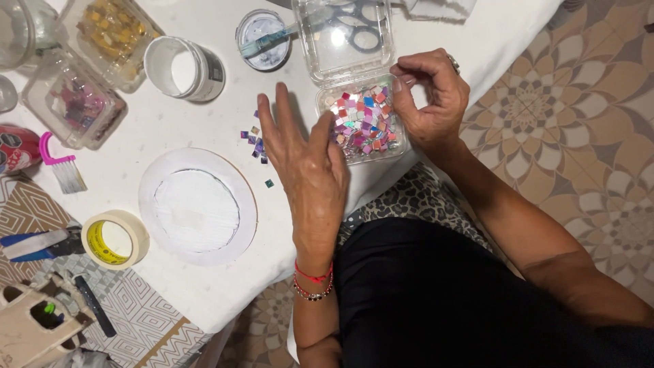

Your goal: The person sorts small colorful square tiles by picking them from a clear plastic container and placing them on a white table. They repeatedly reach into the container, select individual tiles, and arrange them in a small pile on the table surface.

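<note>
1. Left hand (306, 163) flat, fingers spread, touching clear tub (363, 117) near the tabletop (204, 286) front edge
2. Tub holds pink, blue, silver mosaic tiles (361, 119)
3. Right hand (429, 95) fingertips pinched together over tub rim
4. Loose tiles (255, 142) beside left hand

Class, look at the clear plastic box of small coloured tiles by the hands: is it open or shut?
Open. The clear box has its hinged lid flipped back flat on the table, and the coloured tiles lie uncovered.

Clear hinged plastic box (361, 123) of pink and blue mosaic squares at table edge; two similar clear tubs (73, 101) top left; white jar (185, 68) with dark label beside them.
</note>
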